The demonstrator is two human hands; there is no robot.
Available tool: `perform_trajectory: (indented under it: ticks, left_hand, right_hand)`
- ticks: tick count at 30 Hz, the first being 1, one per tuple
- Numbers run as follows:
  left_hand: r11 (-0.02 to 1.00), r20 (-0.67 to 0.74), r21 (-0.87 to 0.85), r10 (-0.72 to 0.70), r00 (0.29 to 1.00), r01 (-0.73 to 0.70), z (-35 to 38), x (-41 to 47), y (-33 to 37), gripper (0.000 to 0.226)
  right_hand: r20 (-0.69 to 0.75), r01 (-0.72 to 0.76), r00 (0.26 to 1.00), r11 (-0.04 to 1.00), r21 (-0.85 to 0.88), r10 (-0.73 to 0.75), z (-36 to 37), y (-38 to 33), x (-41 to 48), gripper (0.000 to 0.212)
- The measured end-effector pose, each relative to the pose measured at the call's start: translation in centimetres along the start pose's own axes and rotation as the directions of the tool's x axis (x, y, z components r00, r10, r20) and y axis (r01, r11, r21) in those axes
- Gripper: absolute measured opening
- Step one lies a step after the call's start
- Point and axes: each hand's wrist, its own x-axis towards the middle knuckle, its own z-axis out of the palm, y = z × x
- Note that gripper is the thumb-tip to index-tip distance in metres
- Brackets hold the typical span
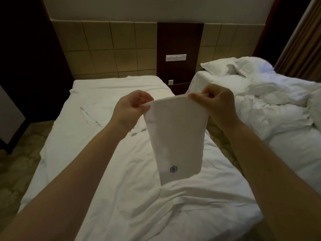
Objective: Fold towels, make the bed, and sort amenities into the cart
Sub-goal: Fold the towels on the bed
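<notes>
A white towel with a small blue logo near its lower edge hangs folded in the air above the near bed. My left hand pinches its upper left corner. My right hand pinches the upper right corner. The towel's lower edge hangs just above the wrinkled white sheet. Another flat white cloth lies on the sheet to the left, farther up the bed.
A second bed at the right carries a crumpled duvet and a pillow. A narrow carpeted gap separates the beds. A padded headboard wall with a switch panel stands behind. Carpet floor lies at the left.
</notes>
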Motion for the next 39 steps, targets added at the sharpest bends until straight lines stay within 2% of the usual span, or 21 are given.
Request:
perform_trajectory:
  ticks: [4, 6, 7, 8, 10, 11, 13, 16, 17, 18, 20, 21, 22, 24, 27, 30, 32, 34, 36, 39]
  left_hand:
    - [0.970, 0.210, -0.240, 0.017, 0.978, 0.034, 1.8, 1.6, 2.1, 0.030]
    - [0.921, 0.290, -0.375, 0.010, 0.957, 0.104, 3.1, 2.2, 2.8, 0.031]
    - [0.893, 0.305, -0.429, 0.002, 0.952, 0.136, 3.9, 2.6, 3.2, 0.031]
    - [0.866, 0.311, -0.474, -0.006, 0.950, 0.161, 4.8, 3.0, 3.8, 0.033]
    - [0.817, 0.293, -0.544, -0.031, 0.956, 0.193, 6.7, 3.7, 4.9, 0.038]
    - [0.796, 0.283, -0.572, -0.035, 0.959, 0.198, 7.6, 4.1, 5.5, 0.038]
    - [0.774, 0.224, -0.604, -0.066, 0.972, 0.191, 9.2, 5.1, 6.3, 0.039]
    - [0.789, 0.065, -0.601, -0.115, 0.991, 0.131, 10.6, 6.3, 5.8, 0.027]
    - [0.806, 0.018, -0.577, -0.152, 0.988, 0.135, 10.8, 6.4, 4.9, 0.016]
    - [0.799, 0.021, -0.573, -0.205, 0.979, 0.180, 11.0, 6.2, 3.4, 0.026]
    - [0.714, 0.218, -0.584, -0.321, 0.922, 0.387, 11.8, 4.9, -0.5, 0.070]
    - [0.656, 0.321, -0.584, -0.353, 0.879, 0.477, 12.6, 4.0, -2.2, 0.079]
    - [0.625, 0.373, -0.565, -0.388, 0.843, 0.538, 13.7, 3.1, -3.6, 0.079]
    - [0.645, 0.350, -0.508, -0.451, 0.821, 0.570, 15.9, 1.9, -5.0, 0.056]
    - [0.729, 0.189, -0.487, -0.449, 0.873, 0.480, 17.9, 2.2, -4.7, 0.021]
    - [0.747, 0.100, -0.508, -0.443, 0.891, 0.429, 18.0, 3.2, -4.0, 0.016]
    - [0.782, 0.153, -0.433, -0.427, 0.891, 0.449, 17.9, 3.5, -3.6, 0.022]
    - [0.779, 0.253, -0.351, -0.455, 0.854, 0.520, 17.8, 3.6, -3.5, 0.030]
    - [0.724, 0.331, -0.322, -0.518, 0.789, 0.610, 17.8, 3.5, -3.5, 0.030]
    - [0.666, 0.253, -0.366, -0.601, 0.758, 0.650, 17.5, 3.2, -4.1, 0.013]
  right_hand:
    - [-0.094, -0.100, 0.990, 0.992, 0.077, 0.107, -1.3, 1.4, 1.1, 0.032]
    - [-0.054, -0.183, 0.978, 0.953, 0.241, 0.201, -2.7, 1.9, 1.9, 0.028]
    - [0.038, -0.251, 0.967, 0.902, 0.352, 0.254, -3.6, 2.5, 2.3, 0.031]
    - [0.172, -0.332, 0.943, 0.825, 0.458, 0.284, -4.5, 3.2, 2.6, 0.047]
    - [0.443, -0.513, 0.851, 0.627, 0.586, 0.282, -5.3, 5.2, 2.5, 0.088]
    - [0.522, -0.568, 0.813, 0.547, 0.615, 0.258, -5.3, 6.4, 1.9, 0.095]
    - [0.593, -0.615, 0.776, 0.472, 0.632, 0.216, -4.8, 8.5, 0.7, 0.090]
    - [0.549, -0.610, 0.791, 0.414, 0.676, 0.269, -4.8, 9.0, 0.8, 0.066]
    - [0.521, -0.607, 0.794, 0.404, 0.684, 0.313, -5.1, 8.8, 1.3, 0.051]
    - [0.498, -0.613, 0.789, 0.419, 0.669, 0.359, -5.3, 8.5, 2.0, 0.034]
    - [0.482, -0.642, 0.766, 0.479, 0.598, 0.425, -5.8, 8.3, 3.0, 0.011]
    - [0.497, -0.657, 0.754, 0.500, 0.564, 0.430, -6.0, 8.4, 3.3, 0.011]
    - [0.516, -0.676, 0.737, 0.507, 0.535, 0.437, -6.3, 8.5, 3.5, 0.013]
    - [0.535, -0.723, 0.691, 0.478, 0.499, 0.486, -7.0, 8.9, 3.7, 0.015]
    - [0.533, -0.753, 0.655, 0.396, 0.526, 0.536, -8.1, 10.4, 3.7, 0.011]
    - [0.530, -0.763, 0.638, 0.367, 0.531, 0.559, -8.9, 12.7, 3.4, 0.027]
    - [0.497, -0.762, 0.637, 0.380, 0.525, 0.589, -9.3, 13.8, 3.1, 0.014]
    - [0.452, -0.749, 0.646, 0.396, 0.531, 0.615, -9.3, 14.5, 3.0, 0.006]
    - [0.410, -0.728, 0.667, 0.428, 0.535, 0.623, -9.2, 14.9, 3.0, 0.011]
    - [0.407, -0.722, 0.683, 0.480, 0.498, 0.606, -9.0, 14.9, 3.0, 0.008]
